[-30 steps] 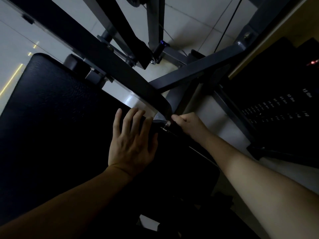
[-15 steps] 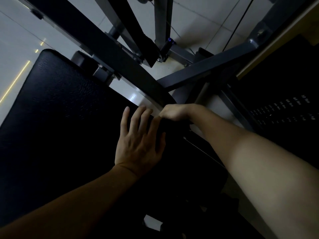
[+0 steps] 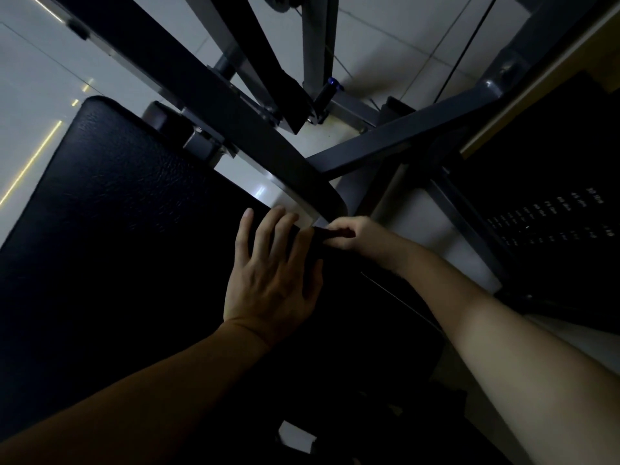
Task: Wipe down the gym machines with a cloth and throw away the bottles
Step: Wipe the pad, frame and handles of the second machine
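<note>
Our right hand [image 3: 350, 236] has slid up the dark handle [image 3: 330, 233] towards the left.
On the machine's black pad [image 3: 117, 213] our left hand [image 3: 268, 286] lies flat, fingers spread, likely bracing; the right's fingers curl round the handle, cloth indiscernible, no bottles visible.

Dim. Flat on the pad [image 3: 117, 229], left hand [image 3: 271, 283], fingers straight and spread. Just beside it, right hand [image 3: 354, 236] curled round a dark object [image 3: 332, 233] at the pad's edge, under the grey bar [image 3: 235, 122]. At right, weight stack [image 3: 553, 213]; beyond, tiled floor [image 3: 385, 45].
</note>
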